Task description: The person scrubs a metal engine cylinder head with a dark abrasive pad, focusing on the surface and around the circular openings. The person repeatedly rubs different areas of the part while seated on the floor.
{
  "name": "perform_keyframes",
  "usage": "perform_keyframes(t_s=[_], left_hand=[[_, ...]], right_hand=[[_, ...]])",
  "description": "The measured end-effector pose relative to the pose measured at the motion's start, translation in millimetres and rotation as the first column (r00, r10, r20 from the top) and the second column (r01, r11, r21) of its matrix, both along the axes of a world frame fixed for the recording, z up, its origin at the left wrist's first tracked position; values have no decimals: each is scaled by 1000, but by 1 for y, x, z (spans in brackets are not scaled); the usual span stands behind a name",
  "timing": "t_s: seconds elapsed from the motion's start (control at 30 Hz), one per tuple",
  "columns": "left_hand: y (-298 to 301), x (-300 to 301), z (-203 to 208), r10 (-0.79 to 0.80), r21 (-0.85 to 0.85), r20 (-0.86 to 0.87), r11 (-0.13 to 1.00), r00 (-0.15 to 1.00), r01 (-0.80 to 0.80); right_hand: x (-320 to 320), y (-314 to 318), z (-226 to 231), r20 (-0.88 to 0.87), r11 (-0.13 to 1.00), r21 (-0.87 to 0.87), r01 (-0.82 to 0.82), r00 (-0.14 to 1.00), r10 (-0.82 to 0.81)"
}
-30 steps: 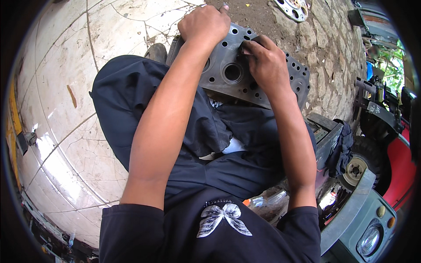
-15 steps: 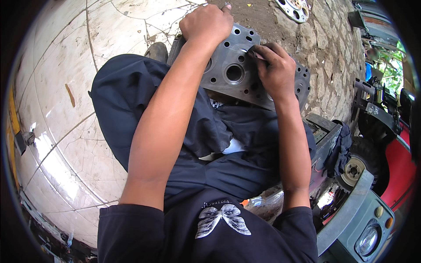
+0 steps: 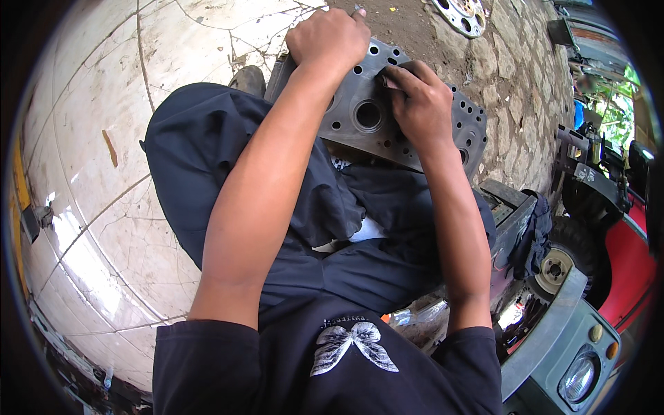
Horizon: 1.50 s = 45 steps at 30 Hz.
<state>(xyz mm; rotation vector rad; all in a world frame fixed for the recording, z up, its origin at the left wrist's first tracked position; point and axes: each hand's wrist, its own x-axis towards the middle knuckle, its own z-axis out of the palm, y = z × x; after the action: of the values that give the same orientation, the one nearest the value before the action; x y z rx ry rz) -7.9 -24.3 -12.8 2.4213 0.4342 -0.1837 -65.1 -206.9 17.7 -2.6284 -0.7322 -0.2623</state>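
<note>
Reaching out over a grey metal block (image 3: 364, 81) full of round holes, the person works with both arms stretched forward. From where I stand, the block lies just beyond the bent legs in dark trousers (image 3: 200, 138), slanting down toward the right; I cannot make out what bears it.

The left hand (image 3: 330, 38) is curled over the block's far left part, knuckles up and thumb jutting out to the right. Its other fingers are tucked from sight, so I cannot tell whether they grasp the edge or are only clenched there. The right hand (image 3: 423, 104) is bent over the middle of the block, right of the largest open hole, its blackened fingers drawn together close above the face; whether something small is pinched between them, I cannot tell.

Cracked pale tiles (image 3: 90, 138) spread to the left, stone paving (image 3: 512, 97) to the right. A round metal plate (image 3: 471, 25) with holes lies past the block. Nearer on the right are a dark cloth (image 3: 535, 235), a tyre (image 3: 575, 252) and a headlamp (image 3: 579, 377).
</note>
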Motion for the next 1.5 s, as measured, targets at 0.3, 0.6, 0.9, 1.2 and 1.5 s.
perform_keyframes(t_s=[0.3,0.6,0.9,1.2,1.5], left_hand=[[2,-3,2,-27,-49,-17,998,999,26],[4,0,-1,-21,-22,16,1000,1000,21],[4,-3,-1,2,-35,43,999,999,-1],[1,-4,-5,39,-30,121,999,992,-35],[3,-1,-1,-1,-51,9,999,1000,2]], right_hand=[[3,-1,0,-16,1000,-23,-8,1000,8],[-3,7,1,-29,997,35,71,997,-70],[-6,5,-1,1,990,51,129,992,-129],[-3,4,5,-15,997,4,79,997,-79],[-3,14,11,-62,992,-4,127,990,-127]])
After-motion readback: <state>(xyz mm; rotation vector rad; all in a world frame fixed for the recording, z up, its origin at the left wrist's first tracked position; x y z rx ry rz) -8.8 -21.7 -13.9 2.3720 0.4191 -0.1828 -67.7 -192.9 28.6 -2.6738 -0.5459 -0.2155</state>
